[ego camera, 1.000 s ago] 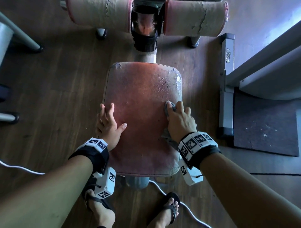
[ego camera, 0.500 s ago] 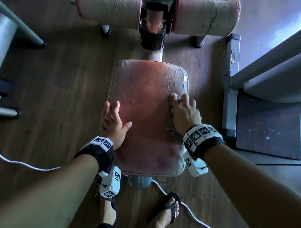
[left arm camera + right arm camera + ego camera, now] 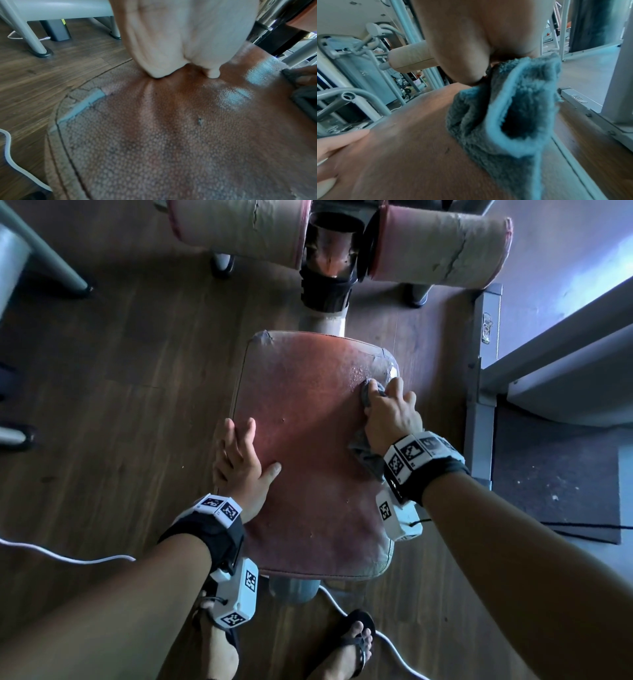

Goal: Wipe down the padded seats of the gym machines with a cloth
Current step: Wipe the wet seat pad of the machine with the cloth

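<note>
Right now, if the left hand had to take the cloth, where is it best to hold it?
Probably the loose tail of the cloth trailing behind the right hand, approached from the near side: it lies free on the seat, while the front is bunched under the fingers.

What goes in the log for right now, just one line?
step: wiping seat | right hand: grips cloth, far right corner | left hand: flat on left edge

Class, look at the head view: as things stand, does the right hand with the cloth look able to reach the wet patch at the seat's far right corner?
Probably yes. The right hand grips the cloth beside the wet patch on the seat, and nothing lies between them.
</note>
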